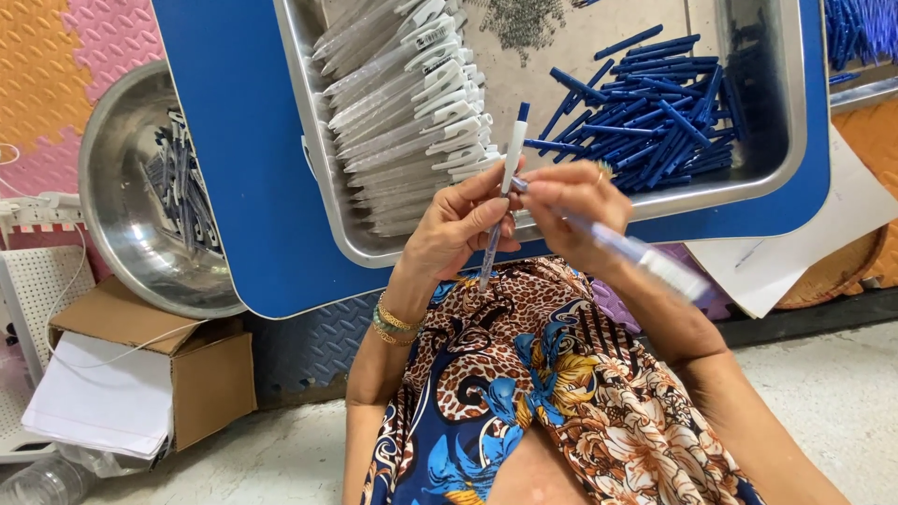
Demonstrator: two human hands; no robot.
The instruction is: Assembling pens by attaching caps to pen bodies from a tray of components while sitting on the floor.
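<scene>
i'm on the floor of a small home workshop for putting pens together. a blue table (234, 140) carries a steel tray (790, 140) with white pen barrels (402, 103) and blue pen parts (655, 122). beside it sit a steel bowl (112, 187), a cardboard box (210, 374) and foam floor mats (56, 75).

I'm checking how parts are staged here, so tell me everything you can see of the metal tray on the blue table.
The metal tray is a shallow, rectangular pan of shiny, steel-like metal with a rolled rim and rounded corners. It sits flat on the blue table, its far end out of frame. Inside, a row of white pen barrels lies at its left, a loose heap of blue pen parts at its right, and small dark bits are scattered on the bare floor between. Neither hand touches it.
</scene>
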